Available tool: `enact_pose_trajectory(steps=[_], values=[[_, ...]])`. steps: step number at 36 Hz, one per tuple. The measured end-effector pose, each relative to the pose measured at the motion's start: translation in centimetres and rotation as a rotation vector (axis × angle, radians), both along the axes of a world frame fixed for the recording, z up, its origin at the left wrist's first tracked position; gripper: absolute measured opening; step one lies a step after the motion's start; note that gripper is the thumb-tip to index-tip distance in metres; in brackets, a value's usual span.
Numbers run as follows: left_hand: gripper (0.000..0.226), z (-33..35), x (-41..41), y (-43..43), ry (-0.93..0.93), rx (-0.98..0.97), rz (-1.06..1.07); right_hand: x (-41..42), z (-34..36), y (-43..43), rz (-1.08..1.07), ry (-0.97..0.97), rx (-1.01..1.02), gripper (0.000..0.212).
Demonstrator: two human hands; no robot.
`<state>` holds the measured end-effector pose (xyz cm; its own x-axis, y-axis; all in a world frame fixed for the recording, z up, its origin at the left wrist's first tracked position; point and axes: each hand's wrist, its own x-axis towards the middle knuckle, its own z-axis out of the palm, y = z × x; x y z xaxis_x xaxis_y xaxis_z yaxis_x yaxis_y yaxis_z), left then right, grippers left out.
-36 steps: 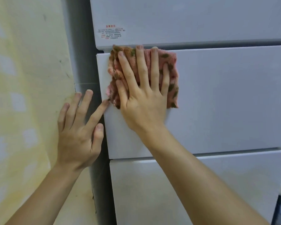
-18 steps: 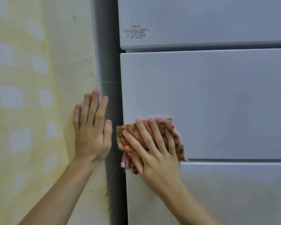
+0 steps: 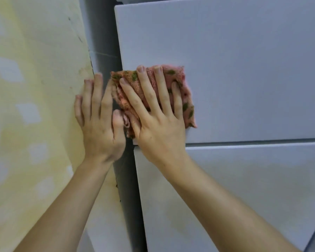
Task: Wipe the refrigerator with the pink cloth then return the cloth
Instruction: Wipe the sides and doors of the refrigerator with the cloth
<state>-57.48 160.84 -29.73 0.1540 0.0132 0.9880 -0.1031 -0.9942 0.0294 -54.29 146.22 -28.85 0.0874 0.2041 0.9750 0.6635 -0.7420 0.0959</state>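
Cloth of pink colour, the pink cloth (image 3: 186, 99), lies flat on the refrigerator (image 3: 244, 70), at the left edge of its middle panel and just above the seam. The right hand (image 3: 158, 124) presses it with straight, widely spread fingers. The left hand (image 3: 98, 128), fingers straight and close together, rests where the refrigerator's grey side meets the yellowish wall (image 3: 35, 106), and its thumb touches the cloth. Half a second ago the cloth overlapped the seam and this hand was apart from it.
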Motion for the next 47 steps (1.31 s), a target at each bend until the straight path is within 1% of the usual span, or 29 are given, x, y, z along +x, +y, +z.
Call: enact_pose_trajectory(steps=[5,9,13,17,19,22,25,29,31,36,40,47], values=[[0.059,-4.9,-0.1,-2.8,0.035,-0.044,-0.088,-0.2,-7.1,-1.5,-0.012,0.057,-0.062,0.051],[0.061,-8.2,-0.3,-4.1,0.045,-0.134,-0.155,0.0,-10.2,-3.1,0.006,0.045,-0.114,0.05],[0.062,-8.7,-0.2,-6.5,0.045,-0.151,-0.205,0.6,-11.4,-4.6,0.076,0.055,-0.123,0.046],[0.062,-9.4,0.3,-8.9,0.089,-0.072,-0.058,1.4,-12.2,-6.6,0.092,0.07,-0.094,0.045],[0.06,-10.1,0.6,-9.5,0.108,-0.052,-0.048,1.8,-12.5,-8.2,0.066,0.055,-0.067,0.046],[0.059,-11.1,0.8,-9.8,0.121,-0.069,-0.064,2.3,-12.9,-10.7,-0.02,0.036,-0.026,0.049],[0.058,-11.6,0.5,-9.6,0.118,-0.081,-0.104,2.6,-13.4,-12.6,-0.076,0.059,0.002,0.05],[0.056,-11.8,-0.5,-9.2,0.113,-0.11,-0.213,2.4,-14.2,-13.2,-0.064,0.117,0.06,0.048],[0.056,-11.7,-0.9,-8.8,0.122,-0.101,-0.23,2.3,-14.4,-13.0,-0.041,0.155,0.082,0.049],[0.061,-12.4,-1.1,-7.6,0.182,-0.07,-0.165,1.8,-14.7,-11.3,-0.015,0.238,0.138,0.053],[0.064,-14.1,-1.2,-6.5,0.182,-0.067,-0.048,1.4,-15.7,-9.3,-0.039,0.23,0.155,0.053],[0.066,-15.4,-1.3,-5.5,0.206,-0.045,0.038,1.1,-19.3,-7.9,-0.062,0.219,0.067,0.054]])
